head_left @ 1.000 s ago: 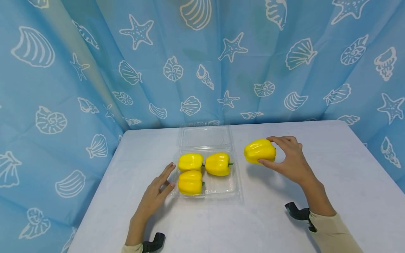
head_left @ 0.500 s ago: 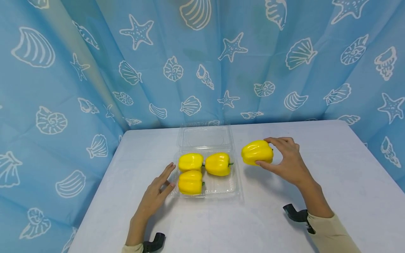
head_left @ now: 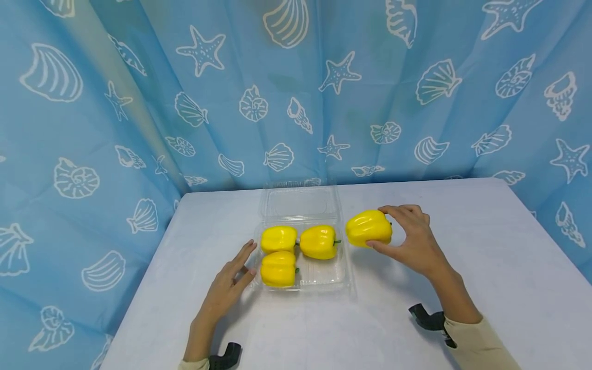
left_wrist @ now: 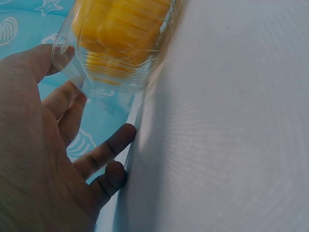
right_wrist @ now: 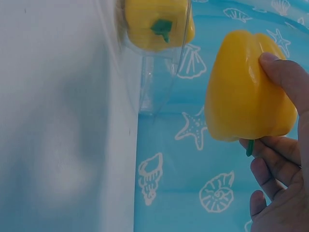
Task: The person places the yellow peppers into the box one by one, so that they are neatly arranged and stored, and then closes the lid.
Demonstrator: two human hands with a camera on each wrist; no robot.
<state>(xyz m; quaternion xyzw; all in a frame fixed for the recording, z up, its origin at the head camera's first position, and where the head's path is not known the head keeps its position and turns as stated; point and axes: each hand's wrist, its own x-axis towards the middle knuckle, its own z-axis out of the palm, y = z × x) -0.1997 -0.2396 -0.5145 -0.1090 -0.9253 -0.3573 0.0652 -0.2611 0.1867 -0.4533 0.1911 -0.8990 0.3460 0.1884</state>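
Note:
In the head view, my right hand (head_left: pixel 413 244) holds a yellow bell pepper (head_left: pixel 367 228) just right of a clear plastic clamshell box (head_left: pixel 326 273), thumb and fingers on opposite sides of it. The right wrist view shows this pepper's green stem (right_wrist: pixel 250 148) beside the fingers. Three more yellow bell peppers lie in the box: one at back left (head_left: pixel 278 239), one at back right (head_left: pixel 319 242) and one at front left (head_left: pixel 278 269). My left hand (head_left: pixel 226 282) rests at the box's left side, fingers spread, with thumb and fingertips at the clear rim (left_wrist: pixel 72 72).
The box's hinged lid (head_left: pixel 300 203) lies back toward the curtain. A white cloth covers the table (head_left: pixel 296 329). Behind and to the left hangs a blue curtain (head_left: pixel 319 103) with white shell and starfish prints. A black wrist mount (head_left: pixel 425 317) sits on the right forearm.
My right hand has moved left and slightly nearer with the bell pepper, closer to the box's right edge. The left hand and the box stay in place.

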